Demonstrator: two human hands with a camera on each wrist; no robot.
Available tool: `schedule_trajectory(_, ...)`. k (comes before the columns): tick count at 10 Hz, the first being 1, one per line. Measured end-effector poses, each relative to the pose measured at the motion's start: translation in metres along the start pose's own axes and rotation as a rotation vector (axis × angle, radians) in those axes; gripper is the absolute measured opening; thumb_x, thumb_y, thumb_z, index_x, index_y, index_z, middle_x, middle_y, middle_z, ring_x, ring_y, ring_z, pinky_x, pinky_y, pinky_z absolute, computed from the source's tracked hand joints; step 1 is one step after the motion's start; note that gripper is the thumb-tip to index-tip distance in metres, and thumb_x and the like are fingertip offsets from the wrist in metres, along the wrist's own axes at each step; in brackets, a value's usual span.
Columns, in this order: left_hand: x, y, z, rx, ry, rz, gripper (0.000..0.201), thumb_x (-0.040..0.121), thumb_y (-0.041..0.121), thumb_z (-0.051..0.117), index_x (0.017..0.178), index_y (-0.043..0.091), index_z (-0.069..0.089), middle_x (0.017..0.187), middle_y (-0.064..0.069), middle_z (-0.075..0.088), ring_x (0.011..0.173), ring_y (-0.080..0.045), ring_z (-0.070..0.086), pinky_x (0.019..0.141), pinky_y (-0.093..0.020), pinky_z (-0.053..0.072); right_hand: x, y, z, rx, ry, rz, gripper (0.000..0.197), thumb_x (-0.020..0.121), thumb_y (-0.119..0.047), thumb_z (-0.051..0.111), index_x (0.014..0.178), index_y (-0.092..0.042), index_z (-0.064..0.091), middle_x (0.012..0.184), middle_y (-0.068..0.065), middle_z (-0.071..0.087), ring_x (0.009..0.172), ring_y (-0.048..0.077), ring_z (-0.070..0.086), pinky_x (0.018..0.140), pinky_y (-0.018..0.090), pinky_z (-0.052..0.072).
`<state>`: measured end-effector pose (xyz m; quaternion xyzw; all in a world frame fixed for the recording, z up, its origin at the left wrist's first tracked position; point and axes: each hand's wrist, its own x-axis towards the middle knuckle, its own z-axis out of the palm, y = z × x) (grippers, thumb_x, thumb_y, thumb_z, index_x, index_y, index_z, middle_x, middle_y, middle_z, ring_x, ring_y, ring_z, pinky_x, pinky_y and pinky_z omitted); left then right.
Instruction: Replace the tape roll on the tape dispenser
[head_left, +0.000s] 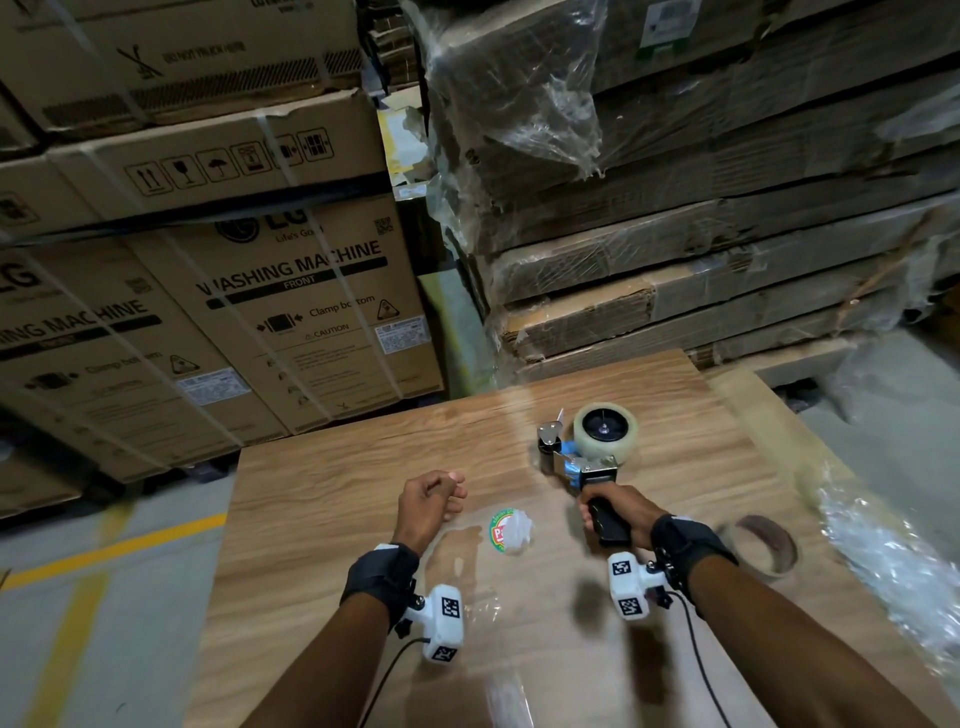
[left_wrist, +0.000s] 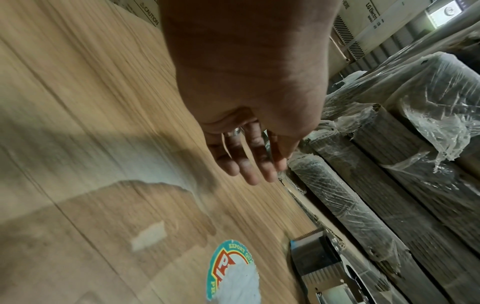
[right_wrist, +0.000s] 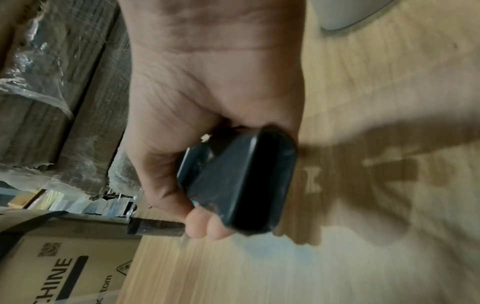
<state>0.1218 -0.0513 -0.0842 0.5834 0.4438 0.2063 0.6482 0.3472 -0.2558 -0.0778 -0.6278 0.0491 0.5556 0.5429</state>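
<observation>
A hand-held tape dispenser (head_left: 576, 462) lies on the wooden table (head_left: 337, 519) with a pale, whitish tape roll (head_left: 605, 428) sitting on its hub. My right hand (head_left: 597, 512) grips its black handle (head_left: 610, 522). The right wrist view shows the fingers wrapped round that handle (right_wrist: 239, 181), with the roll's edge (right_wrist: 345, 14) at the top. My left hand (head_left: 452, 493) hovers over the table left of the dispenser, fingers loosely curled and holding nothing. In the left wrist view that hand (left_wrist: 249, 164) hangs relaxed, and the dispenser's serrated blade end (left_wrist: 317, 257) shows at lower right.
A round printed label with crumpled white film (head_left: 511, 530) lies between my hands. An empty brown cardboard core (head_left: 763, 540) rests right of my right wrist, with loose plastic wrap (head_left: 883, 561) along the table's right edge. Stacked cartons (head_left: 291, 291) and wrapped cardboard (head_left: 675, 234) stand behind.
</observation>
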Motion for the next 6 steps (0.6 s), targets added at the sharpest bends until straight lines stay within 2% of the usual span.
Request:
schedule_trajectory(1, 0.0, -0.001, -0.001, 0.016, -0.008, 0.009, 0.02, 0.095, 0.022, 0.061, 0.096, 0.005, 0.072, 0.073, -0.005, 0.07, 0.055, -0.014, 0.057, 0.051, -0.022, 0.041, 0.003, 0.005, -0.002, -0.029, 0.046, 0.011, 0.004, 0.086, 0.002, 0.063, 0.084, 0.004, 0.064, 0.066, 0.014, 0.061, 0.052, 0.022, 0.055, 0.048, 0.027, 0.05)
schedule_trajectory(2, -0.002, 0.0, -0.001, 0.04, -0.01, 0.013, 0.019, 0.096, 0.021, 0.061, 0.094, 0.007, 0.073, 0.073, -0.005, 0.071, 0.056, -0.015, 0.058, 0.051, -0.023, 0.041, 0.002, 0.009, -0.002, -0.099, 0.095, -0.002, 0.006, 0.084, 0.0, 0.066, 0.08, 0.004, 0.065, 0.066, 0.017, 0.061, 0.05, 0.024, 0.054, 0.048, 0.028, 0.048)
schedule_trajectory(3, -0.004, 0.0, 0.0, 0.046, -0.012, 0.018, 0.018, 0.099, 0.015, 0.058, 0.092, 0.007, 0.072, 0.072, -0.005, 0.07, 0.055, -0.015, 0.058, 0.049, -0.021, 0.041, 0.0, 0.015, -0.002, -0.185, 0.166, -0.05, 0.01, 0.079, -0.004, 0.073, 0.074, 0.003, 0.066, 0.065, 0.022, 0.061, 0.047, 0.026, 0.053, 0.047, 0.029, 0.045)
schedule_trajectory(4, -0.011, 0.005, -0.001, 0.067, -0.02, 0.02, 0.018, 0.099, 0.013, 0.058, 0.093, 0.005, 0.073, 0.072, -0.005, 0.07, 0.056, -0.015, 0.058, 0.049, -0.02, 0.043, -0.002, 0.019, -0.002, -0.257, 0.259, -0.096, 0.017, 0.072, -0.009, 0.083, 0.075, 0.002, 0.071, 0.067, 0.022, 0.069, 0.052, 0.028, 0.06, 0.053, 0.033, 0.05)
schedule_trajectory(5, -0.018, 0.008, -0.002, 0.07, -0.042, 0.05, 0.019, 0.1, 0.011, 0.055, 0.092, 0.005, 0.071, 0.073, -0.006, 0.069, 0.055, -0.013, 0.057, 0.048, -0.016, 0.044, -0.006, 0.022, -0.005, -0.313, 0.334, -0.159, 0.033, 0.063, -0.023, 0.094, 0.082, -0.002, 0.078, 0.076, 0.013, 0.078, 0.062, 0.026, 0.071, 0.057, 0.031, 0.057)
schedule_trajectory(6, -0.023, 0.013, -0.005, 0.085, -0.058, 0.067, 0.019, 0.099, 0.012, 0.057, 0.09, 0.008, 0.072, 0.075, -0.007, 0.069, 0.058, -0.015, 0.057, 0.051, -0.019, 0.044, -0.024, 0.018, 0.001, -0.331, 0.37, -0.203, 0.043, 0.06, -0.037, 0.097, 0.08, -0.004, 0.078, 0.072, 0.006, 0.076, 0.063, 0.021, 0.069, 0.049, 0.023, 0.054)
